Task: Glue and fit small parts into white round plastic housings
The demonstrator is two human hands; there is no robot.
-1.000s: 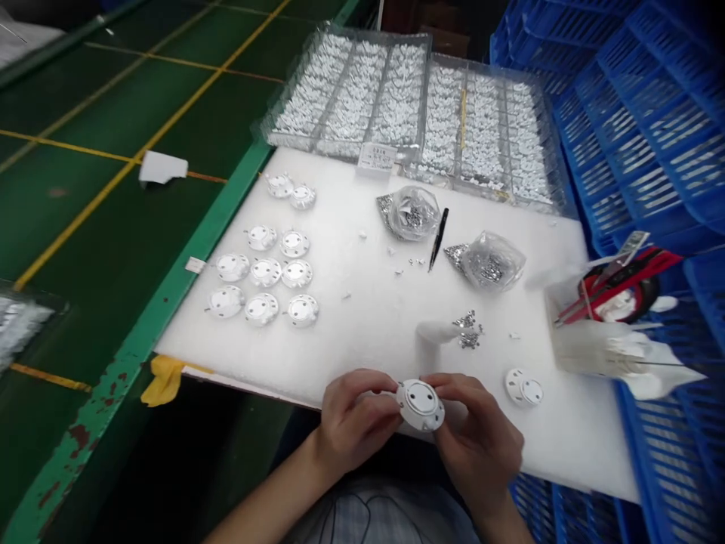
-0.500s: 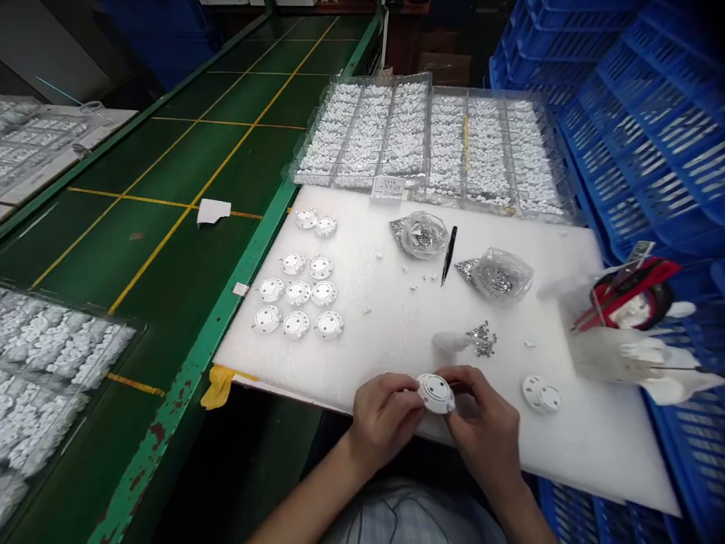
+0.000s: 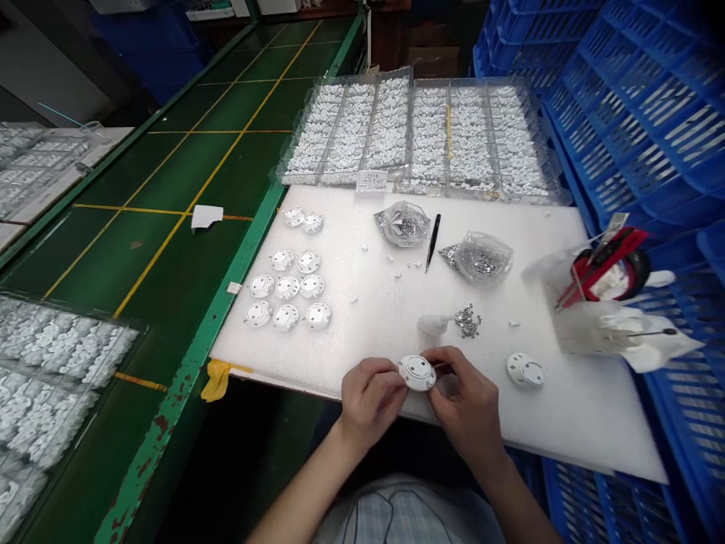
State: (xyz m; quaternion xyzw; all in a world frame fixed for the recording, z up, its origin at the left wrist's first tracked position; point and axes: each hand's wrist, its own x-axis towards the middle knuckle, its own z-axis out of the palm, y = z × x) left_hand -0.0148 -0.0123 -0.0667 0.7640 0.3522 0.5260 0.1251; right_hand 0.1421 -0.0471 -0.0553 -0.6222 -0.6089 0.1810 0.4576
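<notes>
Between my two hands, just over the near edge of the white foam board [image 3: 362,332], is a round white disc-shaped part [image 3: 418,372] with dark holes on its top face. My left hand [image 3: 371,397] pinches its left rim with thumb and fingers. On the other side, my right hand [image 3: 467,397] is closed on the right rim, its fingertips partly hidden behind the part. A similar white part [image 3: 526,370] lies to the right of my hands. Beyond them are a small pile of metal pieces [image 3: 467,321] and a whitish translucent bottle [image 3: 433,325] lying beside it.
Several finished-looking round parts [image 3: 287,287] sit in rows at left. Two plastic bags [image 3: 484,257] of metal bits and black tweezers [image 3: 433,242] lie mid-board. Compartment trays [image 3: 396,136] stand behind. A red-handled tool [image 3: 603,264] rests at right near blue crates [image 3: 634,113]. Green conveyor [image 3: 186,174] runs left.
The view has shifted slightly, so the board and hands appear a little further left. Both hands still hold the round part, which is turned slightly.
</notes>
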